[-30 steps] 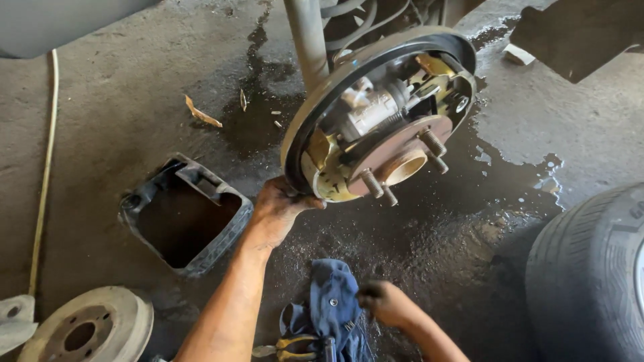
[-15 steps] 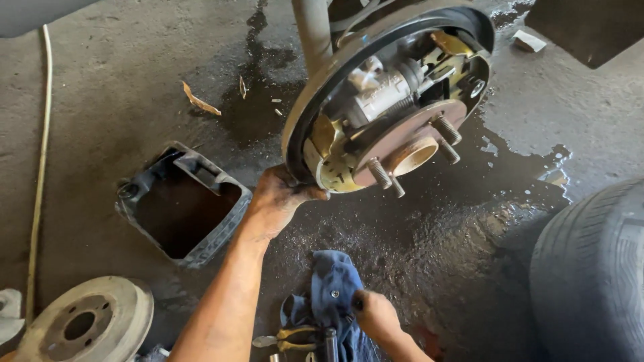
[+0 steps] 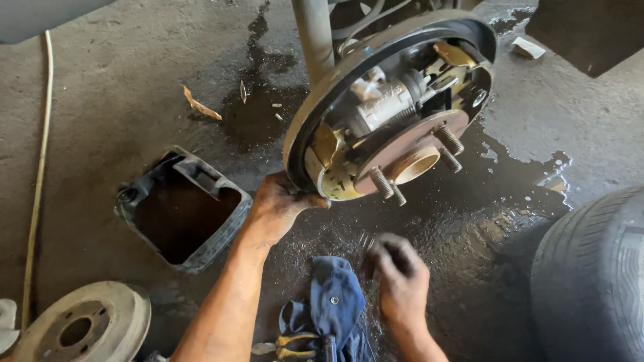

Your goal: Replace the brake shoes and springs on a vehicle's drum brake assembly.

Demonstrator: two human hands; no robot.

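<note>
A person's grease-darkened left hand (image 3: pixel 278 206) grips the lower rim, at about seven o'clock, of a round metal brake backing plate (image 3: pixel 315 127) with an exposed rusty wheel hub and threaded studs (image 3: pixel 412 164), at upper centre. The right hand (image 3: pixel 399 275), blurred, hangs below the hub at six o'clock, fingers curled; whether it holds anything cannot be told. A crumpled blue cloth (image 3: pixel 335 302) lies just left of it on wet concrete. A black plastic tray (image 3: pixel 184 208) sits at nine o'clock, a detached grey brake drum (image 3: pixel 84 325) at seven, a black tyre (image 3: pixel 594 275) at four.
</note>
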